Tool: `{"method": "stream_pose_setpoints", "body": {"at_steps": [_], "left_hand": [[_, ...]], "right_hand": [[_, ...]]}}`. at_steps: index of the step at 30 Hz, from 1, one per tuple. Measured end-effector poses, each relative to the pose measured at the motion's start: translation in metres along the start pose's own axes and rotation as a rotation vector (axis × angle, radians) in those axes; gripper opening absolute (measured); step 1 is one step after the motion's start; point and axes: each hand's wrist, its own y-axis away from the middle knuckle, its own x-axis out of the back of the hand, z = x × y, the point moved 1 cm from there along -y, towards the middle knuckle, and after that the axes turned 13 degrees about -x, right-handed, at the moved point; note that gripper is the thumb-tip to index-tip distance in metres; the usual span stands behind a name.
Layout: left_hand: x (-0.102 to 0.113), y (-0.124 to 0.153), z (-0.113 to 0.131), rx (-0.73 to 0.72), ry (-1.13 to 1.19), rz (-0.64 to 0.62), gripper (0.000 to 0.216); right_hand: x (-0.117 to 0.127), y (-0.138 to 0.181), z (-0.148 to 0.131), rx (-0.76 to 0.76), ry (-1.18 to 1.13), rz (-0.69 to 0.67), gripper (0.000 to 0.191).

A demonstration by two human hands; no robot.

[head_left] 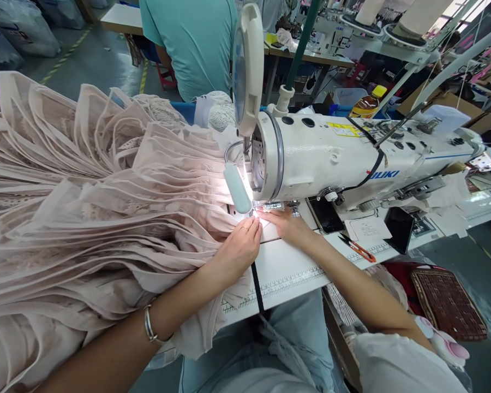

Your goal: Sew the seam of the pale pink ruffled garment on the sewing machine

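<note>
Evidently, in the head view, the step in hand is guiding cloth beneath the needle end of the sewing machine (pixel 311 158), whose arm stretches off beyond and to the right of the grip. The left hand (pixel 240 245) lies with fingers together and its tips on the brightly lit spot; the right hand (pixel 288 222) reaches in opposite, fingers extended, tips just beside the left's. Whether either pinches the cloth or merely presses it down, I cannot tell, since the contact is small and glaring. The pale pink fabric (pixel 167 213) spreads in a deep, pleated heap left of the grip, running right up to the left fingers. Right of the right forearm, orange-handled snips (pixel 358 249) lie on the white table (pixel 288 265). The next move probably calls for light, even pressure from both hands, edges aligned and fingertips clear of the needle.
</note>
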Motion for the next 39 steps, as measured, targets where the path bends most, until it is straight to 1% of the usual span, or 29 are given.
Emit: {"method": "stream_pose_setpoints", "body": {"at_steps": [6, 9, 15, 22, 26, 32, 35, 39], "left_hand": [[-0.005, 0.0, 0.001, 0.013, -0.017, 0.02, 0.04], [-0.008, 0.0, 0.001, 0.027, -0.017, 0.029, 0.041], [-0.013, 0.001, 0.0, 0.011, -0.047, 0.065, 0.043], [-0.016, -0.001, 0.0, 0.043, -0.033, 0.091, 0.042], [-0.015, -0.002, -0.002, 0.04, -0.044, 0.095, 0.042], [-0.019, -0.002, -0.002, 0.08, -0.014, 0.081, 0.042], [-0.021, -0.002, -0.002, 0.099, 0.028, 0.082, 0.042], [-0.024, 0.0, -0.003, 0.117, 0.057, 0.074, 0.044]], "right_hand": [[-0.011, 0.002, 0.004, 0.011, -0.072, 0.072, 0.066], [-0.013, -0.001, 0.003, 0.009, -0.081, 0.076, 0.063], [-0.01, -0.003, -0.003, -0.001, -0.11, 0.04, 0.057], [-0.002, -0.004, -0.009, -0.04, -0.094, -0.026, 0.052], [0.003, -0.004, -0.013, -0.082, -0.06, -0.077, 0.053], [0.011, -0.003, -0.018, -0.135, -0.011, -0.129, 0.055], [0.01, -0.003, -0.018, -0.118, 0.001, -0.096, 0.057], [0.002, -0.003, -0.013, -0.083, 0.0, -0.015, 0.055]]}}
